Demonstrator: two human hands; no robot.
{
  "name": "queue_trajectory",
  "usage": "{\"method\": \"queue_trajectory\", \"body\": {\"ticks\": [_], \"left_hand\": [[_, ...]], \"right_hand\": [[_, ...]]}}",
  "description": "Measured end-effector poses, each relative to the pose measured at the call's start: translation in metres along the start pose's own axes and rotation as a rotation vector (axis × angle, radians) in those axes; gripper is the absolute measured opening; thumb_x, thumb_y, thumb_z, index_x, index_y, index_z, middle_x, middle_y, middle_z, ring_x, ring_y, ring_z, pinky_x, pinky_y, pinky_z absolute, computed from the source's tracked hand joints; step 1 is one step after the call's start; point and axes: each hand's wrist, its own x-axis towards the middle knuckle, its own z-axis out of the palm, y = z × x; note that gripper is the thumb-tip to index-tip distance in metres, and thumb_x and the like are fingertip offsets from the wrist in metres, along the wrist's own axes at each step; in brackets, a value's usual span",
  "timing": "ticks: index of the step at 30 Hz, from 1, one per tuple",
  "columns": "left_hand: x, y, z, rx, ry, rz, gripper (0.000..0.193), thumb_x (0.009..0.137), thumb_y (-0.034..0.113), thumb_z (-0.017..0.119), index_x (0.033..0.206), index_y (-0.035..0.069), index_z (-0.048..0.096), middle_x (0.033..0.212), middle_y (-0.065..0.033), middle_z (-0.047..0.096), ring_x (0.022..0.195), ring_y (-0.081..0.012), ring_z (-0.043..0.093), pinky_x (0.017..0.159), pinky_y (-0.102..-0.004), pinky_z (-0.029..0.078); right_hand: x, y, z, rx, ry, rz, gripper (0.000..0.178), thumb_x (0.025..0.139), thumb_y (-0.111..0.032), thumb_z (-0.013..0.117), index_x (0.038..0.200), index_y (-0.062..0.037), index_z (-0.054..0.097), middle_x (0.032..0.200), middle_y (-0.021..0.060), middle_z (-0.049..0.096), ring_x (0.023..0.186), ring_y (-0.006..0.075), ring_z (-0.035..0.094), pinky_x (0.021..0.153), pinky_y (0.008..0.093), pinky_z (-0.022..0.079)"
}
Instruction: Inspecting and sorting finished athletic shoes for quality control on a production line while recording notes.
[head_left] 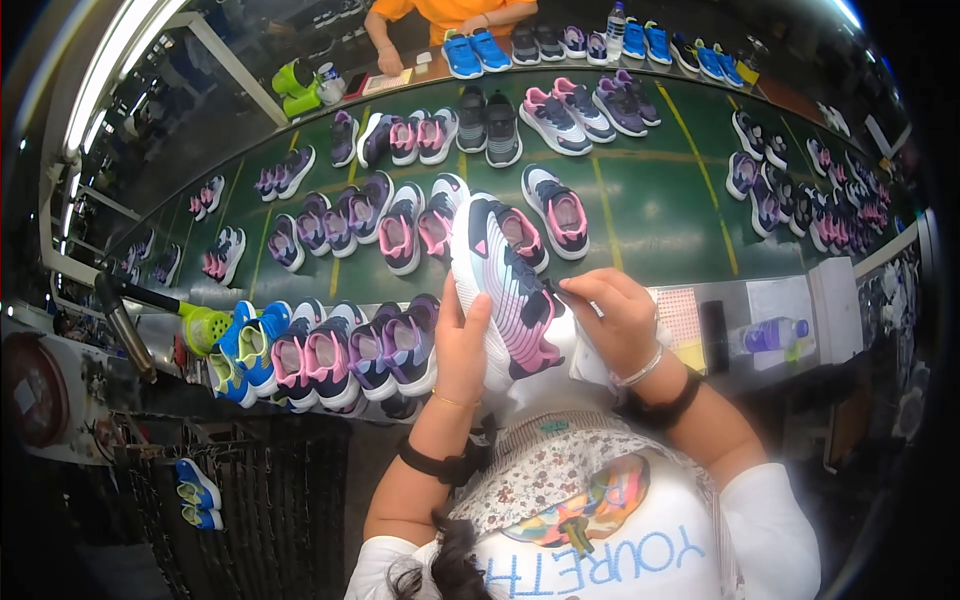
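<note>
In front of my chest I hold up a sneaker [515,285] with a white sole, dark navy upper, pale wavy lines and pink accents, tilted on its side. My left hand [466,345] is closed around its sole side. At its opposite edge, my right hand [615,318] is closed in a pinch by a small dark strand or tab; what exactly the fingertips hold is too small to make out. Just beyond, on the green conveyor belt [650,240], stands a similar sneaker [556,212] with pink lining, beside more pink-lined sneakers [402,228].
Left of me, blue sneakers [250,345] and several pink and purple ones line a ledge. A water bottle [770,336] lies to the right near papers [680,318]. A person in an orange top [450,15] is across the belt. A green heat-gun-like tool [205,328] sits left.
</note>
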Motion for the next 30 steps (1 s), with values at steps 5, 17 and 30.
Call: {"method": "queue_trajectory", "body": {"ticks": [5, 17, 30], "left_hand": [[0.01, -0.017, -0.002, 0.155, 0.066, 0.024, 0.05, 0.087, 0.011, 0.049, 0.132, -0.001, 0.03, 0.117, -0.0106, 0.048, 0.102, -0.0149, 0.049, 0.085, -0.027, 0.04], [0.042, -0.054, -0.035, -0.817, -0.114, -0.727, 0.04, 0.093, 0.035, 0.036, 0.12, 0.007, 0.046, 0.115, -0.0125, 0.054, 0.103, -0.0254, 0.054, 0.089, -0.0396, 0.044], [0.042, -0.064, -0.01, -0.88, -0.22, -0.848, 0.048, 0.094, 0.039, 0.026, 0.128, 0.008, 0.038, 0.125, -0.0129, 0.046, 0.114, -0.0278, 0.046, 0.097, -0.0413, 0.036]], "right_hand": [[-0.016, -0.004, 0.014, -0.077, -0.26, -0.132, 0.018, 0.067, -0.004, 0.066, 0.084, -0.0046, 0.062, 0.087, 0.0087, 0.06, 0.079, 0.0239, 0.058, 0.066, 0.0321, 0.048], [-0.148, 0.066, -0.043, -0.397, -1.056, 0.144, 0.024, 0.066, -0.018, 0.066, 0.09, -0.0128, 0.06, 0.075, 0.0085, 0.055, 0.079, 0.0261, 0.057, 0.074, 0.038, 0.046], [-0.05, 0.054, -0.037, 0.004, -0.69, 0.596, 0.063, 0.073, -0.017, 0.065, 0.129, -0.0119, 0.036, 0.111, 0.0209, 0.052, 0.099, 0.0348, 0.052, 0.082, 0.0379, 0.044]]}}
